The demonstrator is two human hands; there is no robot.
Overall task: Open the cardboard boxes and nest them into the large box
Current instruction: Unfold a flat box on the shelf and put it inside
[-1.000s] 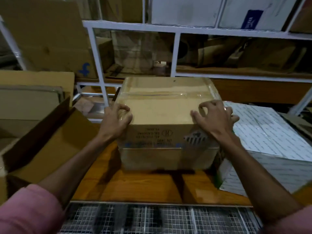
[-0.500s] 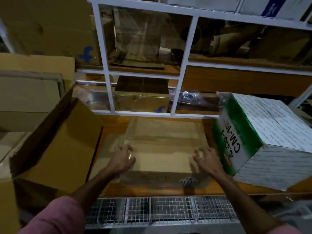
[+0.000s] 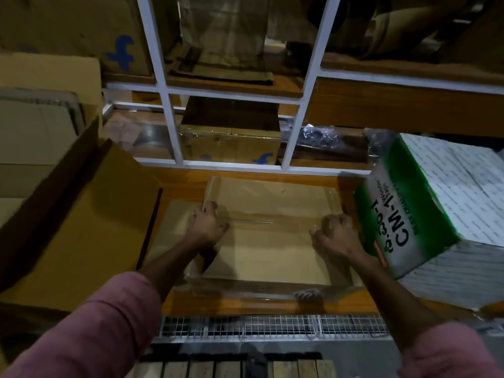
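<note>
Both arms reach forward over the taped brown box on the wooden bench. The left hand and right hand, apart and curled, grip its top seam. Just right of the right hand, a green-and-white carton reads "CM-1". Left of the left hand gapes the large open box.

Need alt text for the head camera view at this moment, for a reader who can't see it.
Both hands, left hand and right hand, press on the taped top of a brown cardboard box on a wooden shelf. An open large box stands to its left, a tilted green-and-white carton to its right.
</note>
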